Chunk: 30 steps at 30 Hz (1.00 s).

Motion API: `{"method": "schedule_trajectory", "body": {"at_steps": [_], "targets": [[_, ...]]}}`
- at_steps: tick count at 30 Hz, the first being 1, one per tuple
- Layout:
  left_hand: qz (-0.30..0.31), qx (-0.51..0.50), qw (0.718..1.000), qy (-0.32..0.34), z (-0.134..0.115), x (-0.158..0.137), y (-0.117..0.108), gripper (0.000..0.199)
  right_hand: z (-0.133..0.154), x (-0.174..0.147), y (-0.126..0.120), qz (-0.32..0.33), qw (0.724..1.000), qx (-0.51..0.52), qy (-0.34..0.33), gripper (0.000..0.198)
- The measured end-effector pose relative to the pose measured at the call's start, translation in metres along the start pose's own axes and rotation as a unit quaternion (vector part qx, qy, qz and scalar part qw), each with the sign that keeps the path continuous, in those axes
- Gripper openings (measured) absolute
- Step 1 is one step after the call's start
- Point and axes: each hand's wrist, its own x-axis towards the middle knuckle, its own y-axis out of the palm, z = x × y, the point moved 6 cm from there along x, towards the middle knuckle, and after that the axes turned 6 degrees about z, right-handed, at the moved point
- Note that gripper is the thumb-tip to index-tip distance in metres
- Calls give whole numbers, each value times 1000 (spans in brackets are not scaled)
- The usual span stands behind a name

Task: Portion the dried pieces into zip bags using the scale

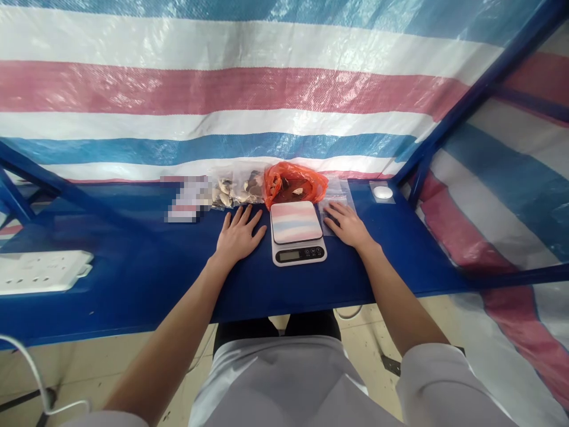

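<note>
A white digital kitchen scale (297,231) with a mirror-like plate sits between my hands, its display facing me. My left hand (240,234) lies flat on the blue table just left of the scale, fingers spread and holding nothing. To the scale's right, my right hand (347,224) rests with its fingers apart on clear plastic bags (333,198). Behind the scale an orange plastic bag (317,178) gapes, with dark and pale pieces inside. Beyond my left fingertips lie clear bags of pale, dried-looking pieces (223,193) and of darker pieces (253,185).
A white power strip (42,270) lies at the table's left end, and a white cable (38,376) hangs below. A white rounded object (383,193) is at the back right. Blue metal bars (427,136) and a striped plastic sheet (222,89) enclose the blue table (133,267).
</note>
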Motion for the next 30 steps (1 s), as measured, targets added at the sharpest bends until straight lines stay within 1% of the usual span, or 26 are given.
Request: {"method": "schedule_trajectory", "body": {"at_steps": [16, 20, 23, 26, 30], "targets": [[-12, -19, 1000, -3, 0, 0, -1, 55, 1, -1, -4, -12, 1000, -2, 7, 46], [-4, -14, 1000, -4, -1, 0, 0, 57, 5, -2, -7, -17, 1000, -7, 12, 43], [-10, -22, 1000, -5, 1, 1, 0, 55, 8, -3, -11, -20, 1000, -14, 13, 41], [-14, -24, 1000, -1, 1, 1, 0, 55, 10, -3, -14, -31, 999, -20, 13, 38], [-7, -11, 1000, -8, -1, 1, -2, 55, 11, -3, -16, -68, 997, -24, 7, 31]]}}
